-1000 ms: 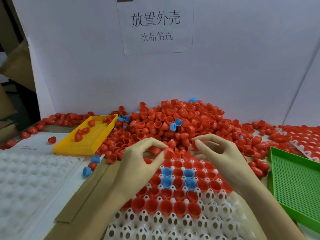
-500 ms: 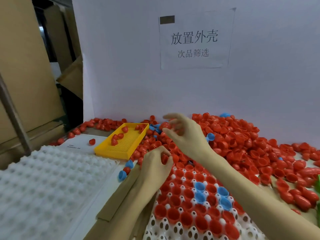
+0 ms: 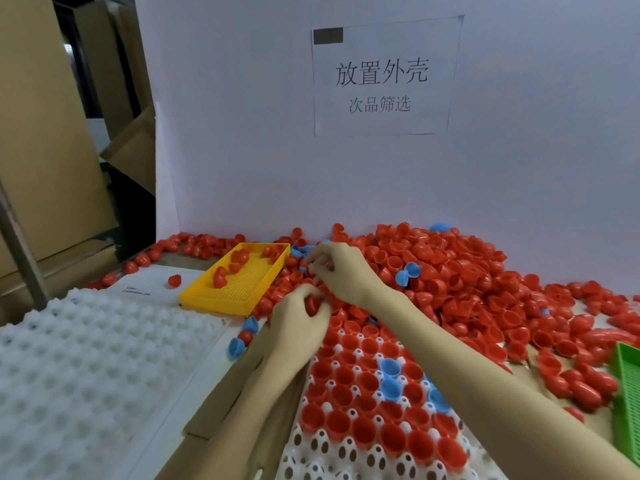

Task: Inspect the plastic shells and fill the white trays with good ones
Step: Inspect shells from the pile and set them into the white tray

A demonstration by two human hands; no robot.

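A big heap of red plastic shells (image 3: 446, 271) with a few blue ones lies along the white back wall. In front of me a white tray (image 3: 349, 455) holds rows of red shells and some blue ones; its near pockets have none. My left hand (image 3: 298, 320) grips a red shell (image 3: 313, 304) at the tray's far left corner. My right hand (image 3: 341, 271) is stretched across to the left edge of the heap beside the yellow basket, fingers curled over the shells there. Whether it holds one is hidden.
A yellow mesh basket (image 3: 239, 296) with a few red shells sits at the left of the heap. A second white tray (image 3: 86, 375) lies at the near left. A green mesh basket (image 3: 628, 393) is at the right edge. Loose blue shells (image 3: 242, 337) lie between the trays. Cardboard boxes stand left.
My head has turned left. My right hand moved from the tray's far edge up and left toward the yellow basket, then lowered onto the shells. My left hand stayed put, holding a red shell.
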